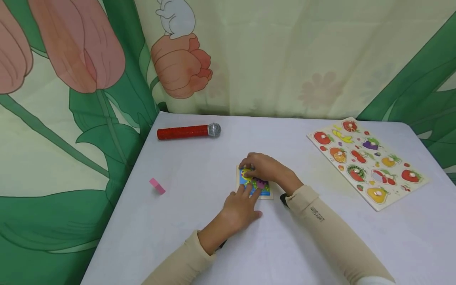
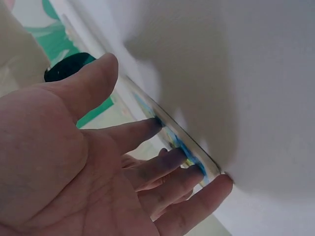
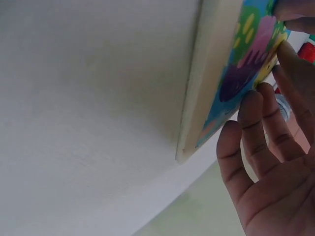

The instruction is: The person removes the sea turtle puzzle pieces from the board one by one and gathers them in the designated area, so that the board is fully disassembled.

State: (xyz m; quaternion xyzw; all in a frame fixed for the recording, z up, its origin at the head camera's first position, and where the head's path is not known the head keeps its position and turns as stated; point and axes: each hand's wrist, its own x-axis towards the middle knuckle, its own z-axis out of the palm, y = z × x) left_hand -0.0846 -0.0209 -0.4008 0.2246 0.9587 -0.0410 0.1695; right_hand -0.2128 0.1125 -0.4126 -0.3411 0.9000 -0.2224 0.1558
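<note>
Sm. puzzle (image 1: pixel 266 192) lies mid-table (image 1: pixel 199 166) before you – your R hand (image 1: pixel 265 167) over its far part, L hand (image 1: pixel 239 211) at its near side. Mic (image 1: pixel 187 132) sits behind, to L; block (image 1: pixel 157 186) nearer you, far L; fruit board (image 1: pixel 368 166) well off R – curtain (image 1: pixel 263 59) behind tbl.

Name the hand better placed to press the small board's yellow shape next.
Probably the right hand: it reaches the yellow shape, while the left hand touches the near part of the small board.
</note>
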